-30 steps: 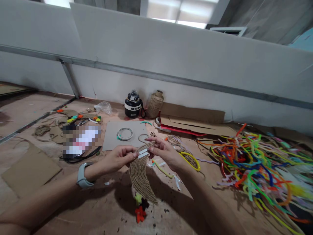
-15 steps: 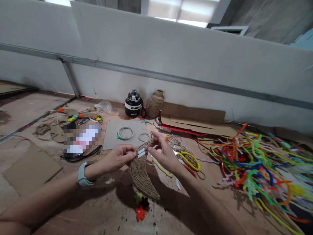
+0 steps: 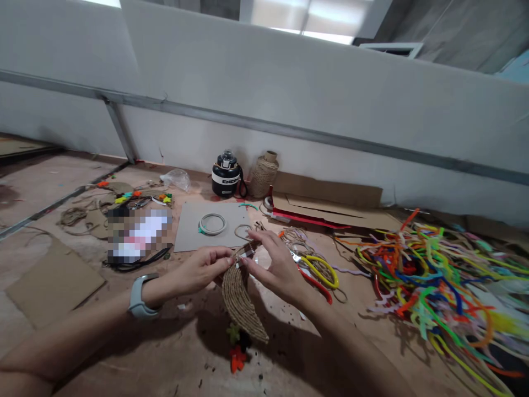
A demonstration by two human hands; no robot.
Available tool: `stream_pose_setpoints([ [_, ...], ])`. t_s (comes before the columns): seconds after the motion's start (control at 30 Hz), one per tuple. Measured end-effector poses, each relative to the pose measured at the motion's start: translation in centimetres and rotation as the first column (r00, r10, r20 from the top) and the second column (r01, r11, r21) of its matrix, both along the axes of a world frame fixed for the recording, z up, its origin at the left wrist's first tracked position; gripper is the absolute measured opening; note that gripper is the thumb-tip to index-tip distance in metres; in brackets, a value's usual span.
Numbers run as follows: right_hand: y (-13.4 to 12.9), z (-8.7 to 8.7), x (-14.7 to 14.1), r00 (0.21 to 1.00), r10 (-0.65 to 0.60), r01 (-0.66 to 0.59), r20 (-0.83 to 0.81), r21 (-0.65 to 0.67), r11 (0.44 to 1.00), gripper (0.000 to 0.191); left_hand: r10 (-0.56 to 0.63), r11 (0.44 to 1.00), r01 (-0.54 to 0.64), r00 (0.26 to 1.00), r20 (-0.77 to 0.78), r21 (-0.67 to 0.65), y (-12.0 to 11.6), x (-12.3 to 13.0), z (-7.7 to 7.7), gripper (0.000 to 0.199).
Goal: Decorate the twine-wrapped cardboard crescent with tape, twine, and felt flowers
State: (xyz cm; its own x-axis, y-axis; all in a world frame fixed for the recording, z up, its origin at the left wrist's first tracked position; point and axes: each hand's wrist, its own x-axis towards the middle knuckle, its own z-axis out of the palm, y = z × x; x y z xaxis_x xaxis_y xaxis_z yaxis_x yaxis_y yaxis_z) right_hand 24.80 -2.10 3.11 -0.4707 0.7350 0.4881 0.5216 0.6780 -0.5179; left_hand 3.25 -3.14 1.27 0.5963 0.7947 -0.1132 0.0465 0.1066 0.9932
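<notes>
Between my hands is a crescent-shaped piece [image 3: 239,300] covered with curved rows of brown twine, its pointed end hanging toward me. My left hand [image 3: 206,270] pinches its upper left edge between thumb and bent fingers. On the upper right side, my right hand [image 3: 275,267] grips the same piece, thumb in front and fingers over the top edge. Small white strips [image 3: 240,262] show on its face near my thumbs, partly covered. Below the hanging tip, orange [image 3: 237,359] and green [image 3: 233,333] flower shapes lie on the table.
A grey board [image 3: 188,223] bears a roll of tape [image 3: 212,224]. Behind stand a black bottle [image 3: 225,173] and a twine spool [image 3: 264,175]. To the right are yellow-and-red-handled pliers [image 3: 320,273] and a heap of colourful pipe cleaners [image 3: 430,281]. Cardboard [image 3: 55,281] lies left.
My right hand has shifted slightly left and its fingers have folded further over the top edge. The crescent has tilted a little, and less of the white strips shows.
</notes>
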Motion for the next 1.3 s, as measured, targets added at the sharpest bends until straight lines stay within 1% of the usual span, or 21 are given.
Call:
stream_pose_setpoints([
  [0.17, -0.01, -0.05, -0.07, 0.999, 0.035, -0.036, -0.007, -0.052, 0.998, 0.045, 0.011, 0.999, -0.01, 1.0, -0.021, 0.05, 0.08, 0.05, -0.15, 0.039],
  [0.37, 0.14, 0.09, 0.04, 0.998, 0.033, -0.039, -0.046, -0.119, 0.992, 0.037, -0.001, 1.0, 0.001, 1.0, -0.005, -0.007, 0.01, 0.23, 0.37, 0.044],
  [0.63, 0.19, -0.12, 0.05, 0.998, 0.05, -0.054, -0.041, -0.111, 0.992, 0.045, 0.01, 1.0, -0.01, 1.0, 0.007, -0.017, 0.01, 0.21, 0.24, 0.043],
  [0.83, 0.31, -0.06, 0.0, 0.995, 0.06, -0.07, -0.085, -0.126, 0.99, 0.038, -0.002, 1.0, 0.002, 1.0, -0.005, -0.004, 0.02, 0.19, 0.31, 0.046],
  [0.97, 0.42, 0.16, 0.03, 0.99, 0.072, -0.093, -0.123, -0.176, 0.98, 0.031, -0.008, 1.0, 0.008, 1.0, -0.013, 0.0, 0.07, 0.22, 0.35, 0.048],
  [1.17, 0.63, -0.14, 0.31, 0.983, 0.091, -0.132, -0.159, -0.268, 0.954, 0.029, -0.013, 0.997, 0.017, 0.998, -0.055, 0.075, 0.09, 0.08, 0.37, 0.047],
  [1.3, 0.73, -0.22, 0.45, 0.982, 0.089, -0.136, -0.166, -0.293, 0.946, 0.028, -0.021, 0.997, 0.026, 0.998, -0.065, 0.066, 0.06, 0.01, 0.33, 0.045],
])
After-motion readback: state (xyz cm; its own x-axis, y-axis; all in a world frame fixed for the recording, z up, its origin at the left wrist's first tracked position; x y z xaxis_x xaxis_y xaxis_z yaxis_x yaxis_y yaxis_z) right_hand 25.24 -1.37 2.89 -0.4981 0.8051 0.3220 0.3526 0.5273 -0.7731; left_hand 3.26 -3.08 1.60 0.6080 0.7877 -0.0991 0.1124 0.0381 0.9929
